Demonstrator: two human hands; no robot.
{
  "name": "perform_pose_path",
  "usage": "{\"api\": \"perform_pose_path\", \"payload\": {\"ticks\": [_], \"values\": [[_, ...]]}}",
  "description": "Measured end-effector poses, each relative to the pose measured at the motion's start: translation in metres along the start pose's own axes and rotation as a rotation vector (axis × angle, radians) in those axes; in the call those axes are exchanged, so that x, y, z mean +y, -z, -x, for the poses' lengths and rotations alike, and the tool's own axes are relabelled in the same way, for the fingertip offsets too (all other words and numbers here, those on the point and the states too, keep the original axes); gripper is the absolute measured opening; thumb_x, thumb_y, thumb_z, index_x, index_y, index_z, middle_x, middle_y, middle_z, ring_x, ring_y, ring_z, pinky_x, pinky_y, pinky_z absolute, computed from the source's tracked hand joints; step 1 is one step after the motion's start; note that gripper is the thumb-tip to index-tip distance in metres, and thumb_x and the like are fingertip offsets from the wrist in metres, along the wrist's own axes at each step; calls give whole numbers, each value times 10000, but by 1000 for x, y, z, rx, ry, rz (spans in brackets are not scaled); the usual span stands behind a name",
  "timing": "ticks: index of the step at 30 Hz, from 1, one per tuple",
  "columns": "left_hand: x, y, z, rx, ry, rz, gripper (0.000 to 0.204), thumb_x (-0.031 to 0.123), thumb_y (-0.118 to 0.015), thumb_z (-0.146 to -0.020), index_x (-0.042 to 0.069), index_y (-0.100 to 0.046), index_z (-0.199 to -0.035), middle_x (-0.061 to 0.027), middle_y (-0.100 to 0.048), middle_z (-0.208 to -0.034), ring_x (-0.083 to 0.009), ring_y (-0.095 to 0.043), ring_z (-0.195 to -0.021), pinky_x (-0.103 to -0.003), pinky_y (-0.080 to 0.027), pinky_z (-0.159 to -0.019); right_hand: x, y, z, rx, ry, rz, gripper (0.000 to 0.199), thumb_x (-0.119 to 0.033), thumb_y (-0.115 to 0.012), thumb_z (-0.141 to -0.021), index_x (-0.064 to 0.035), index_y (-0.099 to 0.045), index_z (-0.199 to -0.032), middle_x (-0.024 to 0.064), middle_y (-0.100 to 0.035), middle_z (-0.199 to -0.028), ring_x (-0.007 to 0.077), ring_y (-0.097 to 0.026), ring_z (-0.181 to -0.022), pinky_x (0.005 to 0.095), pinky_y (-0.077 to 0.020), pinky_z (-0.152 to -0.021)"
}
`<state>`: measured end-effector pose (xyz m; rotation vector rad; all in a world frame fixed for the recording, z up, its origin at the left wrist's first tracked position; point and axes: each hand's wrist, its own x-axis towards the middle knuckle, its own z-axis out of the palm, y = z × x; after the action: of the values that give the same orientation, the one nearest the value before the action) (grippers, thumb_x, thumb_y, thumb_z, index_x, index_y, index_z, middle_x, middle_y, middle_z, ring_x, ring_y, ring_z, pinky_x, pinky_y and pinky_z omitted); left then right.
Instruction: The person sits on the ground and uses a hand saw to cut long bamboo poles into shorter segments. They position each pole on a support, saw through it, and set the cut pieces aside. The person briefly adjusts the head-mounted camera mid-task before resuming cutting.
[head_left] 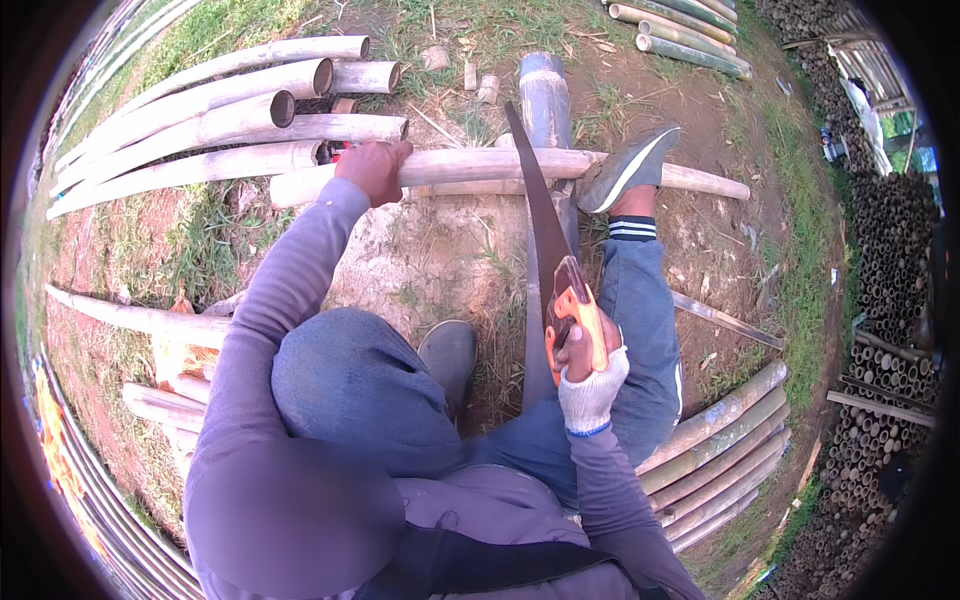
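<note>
My left hand (375,172), bare, is closed around a pale bamboo pole (480,164) that lies crosswise ahead of me. In my right hand (592,372), which wears a white knitted glove, is a handsaw (543,220) with an orange handle. Its dark blade points away from me, and the tip reaches past the pole. Whether the teeth touch the bamboo, I cannot tell. Under the pole runs a thick grey-black pole (545,100), pointing away from me. My right shoe (630,172) rests on the pole's right part. A thinner bamboo piece (705,181) shows beyond the shoe.
Several bamboo poles (200,105) lie at the far left, their cut ends near my left hand. More poles (715,450) lie by my right leg, and others (690,45) at the far right. Stacked bamboo (895,260) lines the right edge. Short offcuts (488,88) lie ahead.
</note>
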<state>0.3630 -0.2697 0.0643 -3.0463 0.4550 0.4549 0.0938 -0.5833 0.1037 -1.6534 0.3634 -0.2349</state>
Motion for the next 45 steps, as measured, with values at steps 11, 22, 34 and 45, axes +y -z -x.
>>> {"api": "perform_pose_path", "payload": {"ticks": [11, 22, 34, 45], "values": [[6, 3, -4, 26, -3, -29, 474, 228, -815, -787, 150, -610, -1208, -153, -757, -1075, -370, -753, -1032, -513, -598, -876, -4, -67, -137, -14, 52, -59, 343, -273, -732, -1039, 13, -662, -1217, 65, -697, -921, 89, -642, -725, 274, -539, -619], [7, 1, -6, 52, -20, -23, 451, 235, -773, -811, 128, -610, -1217, -193, -742, -1054, -404, -759, -961, -524, -614, -821, 18, -60, -130, 27, 193, 100, 296, -269, -724, -1056, 2, -628, -1127, 10, -668, -784, 55, -635, -625, 224, -496, -530], [1, -12, -1, 74, -20, 6, 400, 210, -776, -813, 136, -633, -1178, -167, -761, -1044, -389, -760, -977, -523, -610, -831, 10, -18, -44, 36, 121, 148, 296, -265, -718, -1042, 4, -606, -988, 52, -635, -692, 125, -619, -568, 297, -483, -531], [-5, -6, -4, 45, -12, 0, 422, 192, -751, -816, 138, -623, -1215, -184, -766, -1012, -401, -762, -954, -529, -606, -832, 4, 58, 76, 22, 42, 143, 343, -309, -679, -1070, -15, -553, -946, 49, -589, -627, 102, -571, -495, 253, -478, -484]]}}
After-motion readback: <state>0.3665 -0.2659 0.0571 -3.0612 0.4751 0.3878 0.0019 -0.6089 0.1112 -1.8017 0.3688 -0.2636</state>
